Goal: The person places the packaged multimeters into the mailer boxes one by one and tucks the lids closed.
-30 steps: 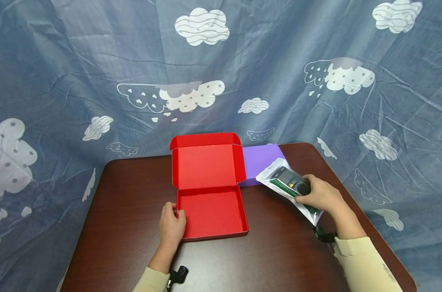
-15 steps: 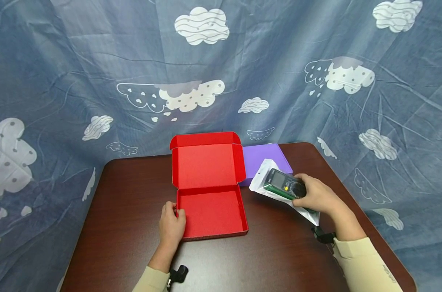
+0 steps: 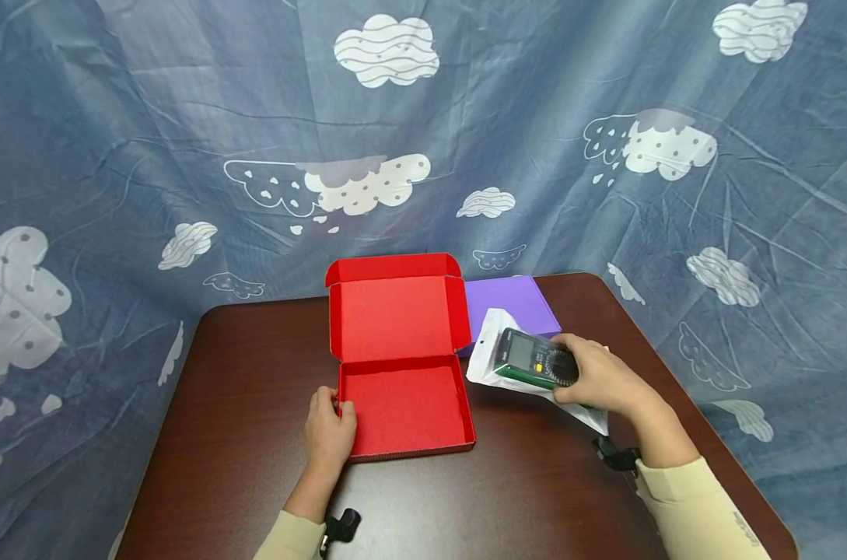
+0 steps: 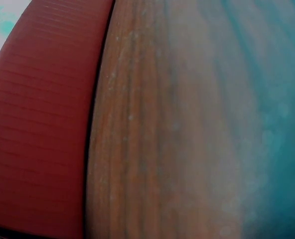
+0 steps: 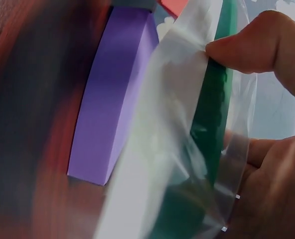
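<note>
An open red cardboard box (image 3: 405, 408) lies on the table with its lid (image 3: 395, 317) folded back. At its left wall my left hand (image 3: 330, 435) grips the edge, thumb on the inner side. The left wrist view shows the box's red side (image 4: 43, 124) but no fingers. My right hand (image 3: 598, 377) holds a multimeter (image 3: 528, 359) in a clear and white plastic bag (image 3: 488, 354), raised at the right of the box. Thumb and fingers span the meter's sides, and its green edge (image 5: 215, 104) shows through the bag in the right wrist view.
A closed purple box (image 3: 510, 303) stands behind the meter, beside the red lid, partly covered by the bag. The dark brown table (image 3: 255, 373) has a rounded far right corner. A blue cloth (image 3: 535, 93) with clouds hangs behind it.
My right hand has carried the bagged multimeter a little leftward, turning its screen more toward the head view. The left hand and the red box stay in place.
</note>
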Available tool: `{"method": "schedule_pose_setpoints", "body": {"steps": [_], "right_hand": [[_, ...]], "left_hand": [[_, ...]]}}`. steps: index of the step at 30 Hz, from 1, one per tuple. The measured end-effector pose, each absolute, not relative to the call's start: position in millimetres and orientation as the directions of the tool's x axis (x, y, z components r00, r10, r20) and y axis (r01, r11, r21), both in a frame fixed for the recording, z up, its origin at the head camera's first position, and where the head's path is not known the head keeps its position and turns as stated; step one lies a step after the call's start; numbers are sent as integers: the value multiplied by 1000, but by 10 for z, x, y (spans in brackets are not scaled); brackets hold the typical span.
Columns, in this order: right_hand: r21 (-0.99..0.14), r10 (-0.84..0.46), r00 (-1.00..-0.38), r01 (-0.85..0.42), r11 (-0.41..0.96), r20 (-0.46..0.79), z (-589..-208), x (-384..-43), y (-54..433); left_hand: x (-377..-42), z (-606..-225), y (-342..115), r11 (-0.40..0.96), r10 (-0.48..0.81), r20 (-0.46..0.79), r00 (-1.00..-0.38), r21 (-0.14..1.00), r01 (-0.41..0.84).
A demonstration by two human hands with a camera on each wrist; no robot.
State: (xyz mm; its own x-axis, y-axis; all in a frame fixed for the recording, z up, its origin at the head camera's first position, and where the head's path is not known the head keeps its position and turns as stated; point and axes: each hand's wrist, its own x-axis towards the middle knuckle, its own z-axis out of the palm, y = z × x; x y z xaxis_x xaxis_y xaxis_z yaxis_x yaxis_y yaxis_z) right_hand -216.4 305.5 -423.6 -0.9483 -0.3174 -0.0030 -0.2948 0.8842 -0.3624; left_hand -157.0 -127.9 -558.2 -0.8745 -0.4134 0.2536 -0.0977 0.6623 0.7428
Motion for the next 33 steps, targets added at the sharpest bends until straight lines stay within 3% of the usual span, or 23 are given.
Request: {"method": "schedule_pose_setpoints", "body": {"steps": [33], "right_hand": [[-397, -467, -884, -419, 817, -28, -4307, -2125, 2430]], "left_hand": [[-1568, -5601, -1301, 643, -410, 218, -885, 758, -111]]}}
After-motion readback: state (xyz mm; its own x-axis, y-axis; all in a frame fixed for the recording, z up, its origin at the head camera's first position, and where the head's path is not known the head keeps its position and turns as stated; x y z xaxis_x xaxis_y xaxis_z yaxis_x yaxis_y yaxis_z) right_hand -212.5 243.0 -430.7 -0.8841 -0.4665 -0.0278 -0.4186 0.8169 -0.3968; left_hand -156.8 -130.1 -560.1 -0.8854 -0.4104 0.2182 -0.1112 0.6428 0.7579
